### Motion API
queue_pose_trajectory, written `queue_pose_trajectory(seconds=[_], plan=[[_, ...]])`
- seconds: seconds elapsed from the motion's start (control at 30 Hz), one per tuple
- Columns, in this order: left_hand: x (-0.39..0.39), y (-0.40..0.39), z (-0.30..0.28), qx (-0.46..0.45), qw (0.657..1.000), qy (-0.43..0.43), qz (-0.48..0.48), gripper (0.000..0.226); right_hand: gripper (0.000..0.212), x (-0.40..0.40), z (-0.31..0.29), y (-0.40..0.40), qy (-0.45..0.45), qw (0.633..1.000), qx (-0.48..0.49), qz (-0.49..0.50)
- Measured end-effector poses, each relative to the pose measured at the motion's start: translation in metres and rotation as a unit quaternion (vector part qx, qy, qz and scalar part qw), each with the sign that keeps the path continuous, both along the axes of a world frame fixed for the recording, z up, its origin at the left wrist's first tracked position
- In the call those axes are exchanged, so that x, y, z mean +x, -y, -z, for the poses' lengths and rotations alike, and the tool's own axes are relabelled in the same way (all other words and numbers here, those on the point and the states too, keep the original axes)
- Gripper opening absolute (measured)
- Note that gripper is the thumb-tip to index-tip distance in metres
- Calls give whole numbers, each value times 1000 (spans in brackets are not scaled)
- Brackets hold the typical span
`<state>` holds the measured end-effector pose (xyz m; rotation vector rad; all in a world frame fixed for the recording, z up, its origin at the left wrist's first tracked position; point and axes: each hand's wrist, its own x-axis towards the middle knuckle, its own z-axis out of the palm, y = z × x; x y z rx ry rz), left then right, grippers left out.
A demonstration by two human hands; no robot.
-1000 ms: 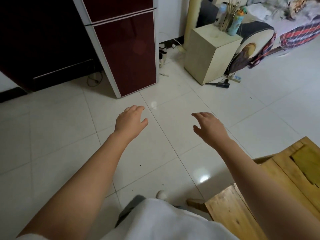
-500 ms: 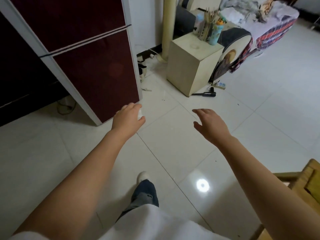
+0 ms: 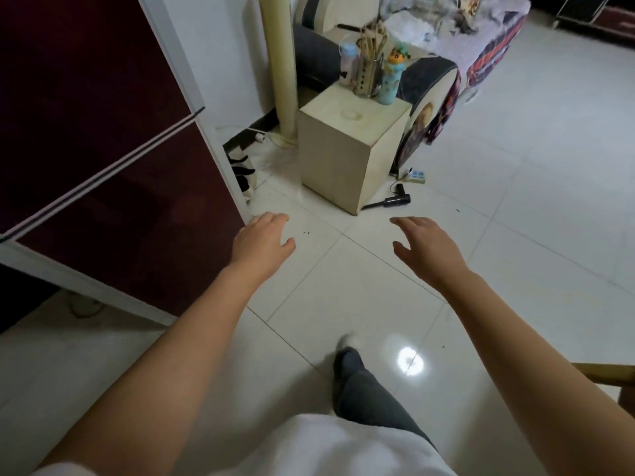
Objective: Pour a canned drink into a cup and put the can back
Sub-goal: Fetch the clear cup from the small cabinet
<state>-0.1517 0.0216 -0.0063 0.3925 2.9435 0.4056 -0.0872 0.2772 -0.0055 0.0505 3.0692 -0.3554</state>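
Standing before the dark red fridge [image 3: 103, 159], which fills the view from 9 to 11 o'clock, you have both doors closed and nothing in hand. No can and no cup show anywhere in this view; I judge the can sits inside the fridge, but that cannot be confirmed.

White tiled floor [image 3: 515, 218] is glossy, with a lamp glare at 5 o'clock. Risk: a slip mid-stride, since your leg [image 3: 364, 389] is stepping forward.

Cream side cabinet [image 3: 343, 156] at 12 o'clock carries bottles [image 3: 390, 84] and a stick holder near its back edge. Risk: a swung fridge door or elbow knocks them over.

Your left hand [image 3: 263, 240] hangs relaxed, fingers loose, grasping nothing, just beside the fridge's lower corner. Your right hand [image 3: 427, 247] is spread, palm down, also empty, well apart from everything.

Black hair dryer [image 3: 391, 201] and power strip [image 3: 416, 175] lie on the floor at 1 o'clock. Risk: you catch a cord with your foot while turning away with a full can.
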Motion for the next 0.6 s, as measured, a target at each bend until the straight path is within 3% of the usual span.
queue_pose_trajectory(seconds=[0.6], plan=[[-305,-146,-2,-1,999,-9,33,46,46,-291,6,-132,-8,999,-27,26]])
